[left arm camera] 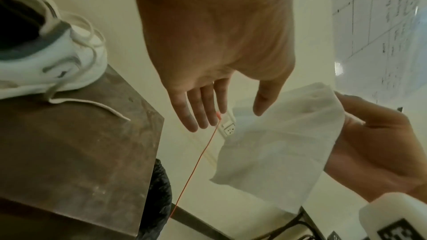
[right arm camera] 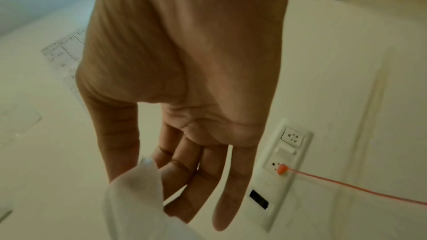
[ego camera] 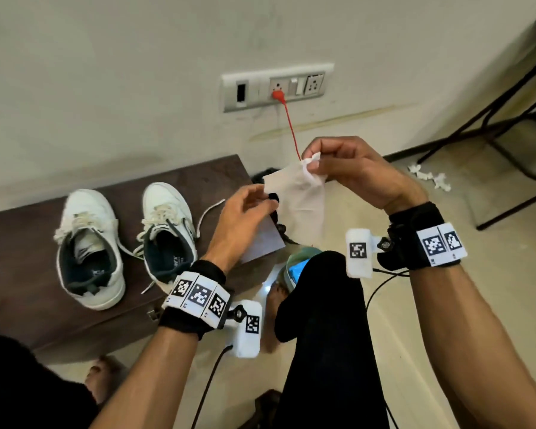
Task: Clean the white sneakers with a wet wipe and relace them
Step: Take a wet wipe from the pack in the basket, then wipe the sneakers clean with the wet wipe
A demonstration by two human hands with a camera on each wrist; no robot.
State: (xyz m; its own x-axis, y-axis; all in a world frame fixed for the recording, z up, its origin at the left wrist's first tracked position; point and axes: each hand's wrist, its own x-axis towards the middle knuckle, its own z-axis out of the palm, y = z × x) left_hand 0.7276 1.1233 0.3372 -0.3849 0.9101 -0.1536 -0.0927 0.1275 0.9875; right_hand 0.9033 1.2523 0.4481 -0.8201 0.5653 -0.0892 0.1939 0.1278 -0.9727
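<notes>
You are at the unfolding step: your right hand (ego camera: 353, 171) pinches the wipe (ego camera: 300, 199) aloft, your left hand (ego camera: 245, 212) is open-fingered at its edge, and next you need it spread before reaching the laced sneakers (ego camera: 164, 224) on the tabletop (ego camera: 28, 305).

Home room: wall socket (ego camera: 277, 87), tiled floor (ego camera: 446, 230)
</notes>
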